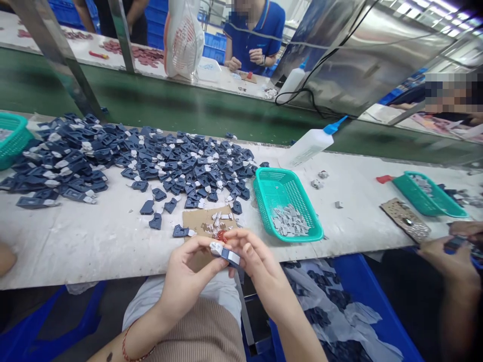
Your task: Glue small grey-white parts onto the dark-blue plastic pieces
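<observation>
Between my two hands is a small dark blue plastic part (229, 257) with white pieces on it, held just above the table's front edge. My left hand (184, 274) pinches its left end between thumb and fingers. The fingers of my right hand (260, 259) close on its right end. Right behind them lies a piece of brown cardboard (198, 217) bearing small white pieces and a red round thing (221, 235), partly hidden by my fingers. A similar blue part (181, 231) rests at the cardboard's left edge.
A large pile of blue parts (162, 161) covers the table's left. A green basket (320, 229) holds small grey pieces; behind it leans a white bottle (307, 148) with a blue nozzle. At right, a co-worker's hands (449, 256) hold a part. Below stands a blue crate (385, 301).
</observation>
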Demonstrator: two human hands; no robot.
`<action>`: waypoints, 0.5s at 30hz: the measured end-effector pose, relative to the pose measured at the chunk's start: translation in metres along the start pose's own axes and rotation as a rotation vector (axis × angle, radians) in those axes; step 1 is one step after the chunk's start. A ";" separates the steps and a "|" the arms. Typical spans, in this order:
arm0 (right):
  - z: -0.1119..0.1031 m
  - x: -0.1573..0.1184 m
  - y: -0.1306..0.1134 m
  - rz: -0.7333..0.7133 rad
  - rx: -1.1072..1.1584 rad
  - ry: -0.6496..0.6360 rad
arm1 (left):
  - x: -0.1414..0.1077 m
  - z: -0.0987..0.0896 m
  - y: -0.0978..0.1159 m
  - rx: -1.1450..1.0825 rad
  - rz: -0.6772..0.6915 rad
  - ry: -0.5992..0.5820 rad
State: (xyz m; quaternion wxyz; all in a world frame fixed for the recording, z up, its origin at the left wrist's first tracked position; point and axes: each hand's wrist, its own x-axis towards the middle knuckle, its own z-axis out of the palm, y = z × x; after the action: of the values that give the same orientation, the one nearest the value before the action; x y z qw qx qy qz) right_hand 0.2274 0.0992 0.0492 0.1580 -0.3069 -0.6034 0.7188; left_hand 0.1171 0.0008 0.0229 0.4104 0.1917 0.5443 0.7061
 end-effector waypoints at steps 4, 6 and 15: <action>0.014 0.002 0.007 0.052 0.141 -0.080 | 0.000 0.003 -0.004 -0.047 -0.046 -0.069; 0.018 0.003 0.009 0.030 0.174 -0.017 | 0.001 0.003 -0.006 -0.070 -0.050 -0.088; 0.012 0.004 0.009 -0.033 -0.140 0.102 | 0.015 -0.006 0.010 0.328 0.139 -0.216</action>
State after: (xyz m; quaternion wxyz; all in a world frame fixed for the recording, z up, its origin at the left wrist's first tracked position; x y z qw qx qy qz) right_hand 0.2180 0.0900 0.0407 0.1786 -0.3433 -0.6483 0.6557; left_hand 0.1005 0.0080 0.0272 0.3799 0.3678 0.5901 0.6100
